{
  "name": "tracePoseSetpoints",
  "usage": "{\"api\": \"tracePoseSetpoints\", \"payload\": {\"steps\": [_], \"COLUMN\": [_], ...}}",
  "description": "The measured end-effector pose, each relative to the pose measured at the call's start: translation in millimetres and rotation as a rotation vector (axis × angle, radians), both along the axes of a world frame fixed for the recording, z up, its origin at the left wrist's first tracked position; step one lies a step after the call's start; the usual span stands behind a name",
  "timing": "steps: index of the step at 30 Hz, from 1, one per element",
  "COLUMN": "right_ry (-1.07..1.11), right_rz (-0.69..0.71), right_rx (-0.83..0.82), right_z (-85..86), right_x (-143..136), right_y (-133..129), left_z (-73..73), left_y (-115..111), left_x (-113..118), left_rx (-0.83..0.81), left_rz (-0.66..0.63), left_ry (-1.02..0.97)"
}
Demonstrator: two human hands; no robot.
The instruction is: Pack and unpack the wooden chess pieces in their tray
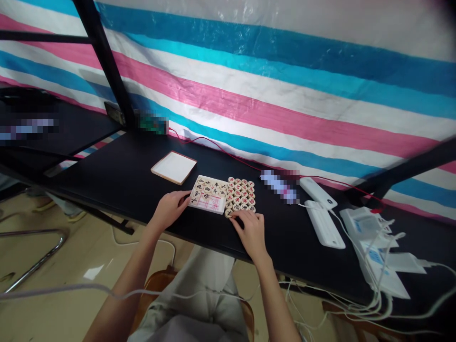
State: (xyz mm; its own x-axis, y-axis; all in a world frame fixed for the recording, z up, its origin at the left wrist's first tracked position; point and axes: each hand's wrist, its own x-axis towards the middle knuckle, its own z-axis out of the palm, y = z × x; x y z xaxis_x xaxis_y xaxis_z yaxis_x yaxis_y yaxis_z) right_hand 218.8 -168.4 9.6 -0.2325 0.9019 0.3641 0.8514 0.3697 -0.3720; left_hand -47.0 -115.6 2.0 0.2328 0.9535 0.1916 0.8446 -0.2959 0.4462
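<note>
Black desk (285,256): our left hand (168,209) touches the box (218,204), our right hand (251,232) a corner disc (228,213); we can't tell if either grips. Gentle nudges suit tight rows (241,194).

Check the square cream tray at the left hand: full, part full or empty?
Part full: round cream pieces with black characters sit in the tray, while its pink-lined floor shows bare at the near right.
</note>
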Motion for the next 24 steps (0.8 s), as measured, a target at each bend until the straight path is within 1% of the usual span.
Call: {"api": "tracePoseSetpoints", "payload": {"steps": [7,12,16,19,22,24], "right_ry": [-0.048,-0.055,-0.016,-0.056,-0.215,-0.337], "right_rz": [-0.003,-0.003,-0.014,-0.02,-0.024,-0.03], "right_rx": [0.025,0.029,0.03,0.039,0.049,0.037], "right_z": [0.9,0.0,6.4,17.0,25.9,28.9], "right_x": [-3,-2,-4,-8,-17,-24], "right_y": [1,-2,-1,14,40,59], "left_z": [0.7,1.6,3.5,3.3,1.7,1.1], "left_y": [0,-1,-1,-2,-1,-1], "left_x": [1,1,1,1,1,1], "left_rx": [-0.01,-0.012,-0.01,-0.01,-0.002,-0.001], "left_rz": [0.033,0.031,0.025,0.017,0.019,0.021], "left_ry": [0.03,0.017,0.013,0.01,0.003,-0.001]}}
